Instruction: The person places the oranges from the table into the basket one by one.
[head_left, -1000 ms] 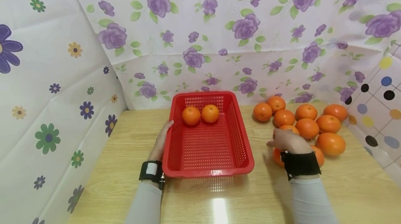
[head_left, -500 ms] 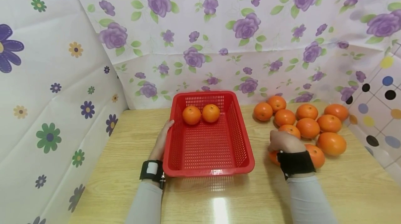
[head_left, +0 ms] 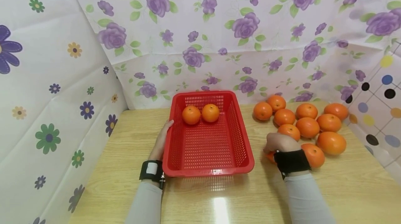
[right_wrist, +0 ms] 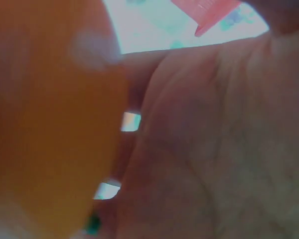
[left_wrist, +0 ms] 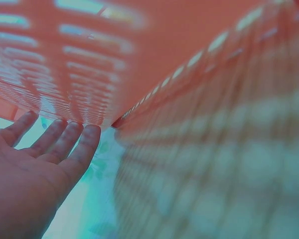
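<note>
My left hand (head_left: 162, 139) lies along the left side of the red plastic basket (head_left: 208, 172). In the left wrist view its fingers (left_wrist: 77, 149) are straight, fingertips right at the slotted wall. Inside the basket, near its back wall, sit two oranges, a left one (head_left: 191, 115) and a right one (head_left: 210, 113). At the right, my right hand (head_left: 282, 143) grips an orange (right_wrist: 50, 124), its fingers curled behind the fruit in the right wrist view. From above, the hand and black wrist strap hide most of that orange.
Several more oranges (head_left: 307, 127) are grouped on the wooden table (head_left: 134, 140) to the right, one (head_left: 313, 155) close beside the right wrist. A flowered cloth (head_left: 194, 43) hangs behind, with patterned sheets at both sides.
My right hand has shifted a little left, and the orange under it has moved left too, away from its neighbour. The left hand and the basket stay in place.
</note>
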The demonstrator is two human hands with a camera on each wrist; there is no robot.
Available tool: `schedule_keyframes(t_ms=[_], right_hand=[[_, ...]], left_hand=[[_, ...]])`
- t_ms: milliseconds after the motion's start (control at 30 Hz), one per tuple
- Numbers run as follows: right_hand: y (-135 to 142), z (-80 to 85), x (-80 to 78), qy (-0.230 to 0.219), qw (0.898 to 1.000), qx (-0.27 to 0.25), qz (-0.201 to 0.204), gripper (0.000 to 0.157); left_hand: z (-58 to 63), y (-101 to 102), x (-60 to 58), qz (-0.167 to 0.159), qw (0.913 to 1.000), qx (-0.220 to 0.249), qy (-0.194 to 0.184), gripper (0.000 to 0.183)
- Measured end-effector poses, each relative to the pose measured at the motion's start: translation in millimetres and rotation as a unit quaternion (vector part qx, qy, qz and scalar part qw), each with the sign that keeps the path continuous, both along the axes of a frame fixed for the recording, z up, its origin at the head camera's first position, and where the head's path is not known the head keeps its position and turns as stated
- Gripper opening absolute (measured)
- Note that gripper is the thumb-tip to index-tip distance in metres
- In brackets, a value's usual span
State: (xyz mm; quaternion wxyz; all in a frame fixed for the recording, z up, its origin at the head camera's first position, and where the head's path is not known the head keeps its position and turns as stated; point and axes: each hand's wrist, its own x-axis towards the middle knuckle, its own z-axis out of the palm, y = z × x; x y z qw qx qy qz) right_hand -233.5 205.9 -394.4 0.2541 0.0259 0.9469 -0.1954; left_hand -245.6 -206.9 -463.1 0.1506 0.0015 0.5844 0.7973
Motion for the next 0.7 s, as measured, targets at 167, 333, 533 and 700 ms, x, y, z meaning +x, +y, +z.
schedule_keyframes(t_ms=[167, 333, 533, 700], right_hand=[[2, -3.5, -4.6, 0.007, 1.0, 0.009, 0.028, 0.005], [5, -4.4, -13.0, 0.05, 0.996, 0.009, 0.076, 0.016], [5, -3.5, -23.7, 0.122, 0.984, -0.007, 0.132, 0.055], [4, -6.6, -27.7, 0.152, 0.979, -0.032, 0.13, 0.06]], left_hand=[[0.6, 0, 0.8, -0.007, 1.0, 0.006, 0.0, 0.06], [1.4, 1, 1.2, -0.004, 0.9999, 0.008, -0.01, 0.06], [2.9, 1, 0.8, -0.003, 0.9999, 0.003, -0.01, 0.06], [1.5, 0, 0.7, -0.007, 1.0, 0.002, -0.001, 0.06]])
